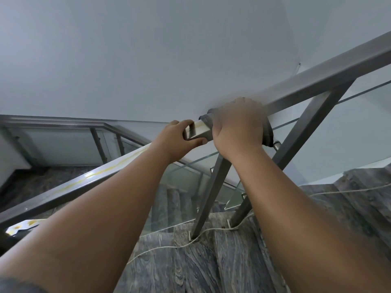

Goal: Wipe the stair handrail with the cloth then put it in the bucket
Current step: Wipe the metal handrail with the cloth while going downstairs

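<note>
Left forearm (95,208) and right forearm (296,208) are extended upward from the bottom of the view to the handrail (317,81), a square-section metal rail inclined from lower left to upper right. The rail is grasped by the left grip (179,137): the fingers are curled over its top face and the thumb is set against its underside. Just beside it, on the uphill side, the dark grey cloth (267,132) is wrapped over the handrail and is clamped there by the right grip (237,125), whose fingers are curled over the rail's far edge. A loose end of the cloth is seen hanging below the rail's lower edge. Whether the two grips touch cannot be told. The handrail is carried by slanted metal posts (211,197), and glass panels (359,123) are fitted beneath it. A white cord (218,229) is laid across the grey stone steps (211,271) at the post feet. Yellowish streaks (105,171) are seen on the rail's top face, downhill of the left grip.
</note>
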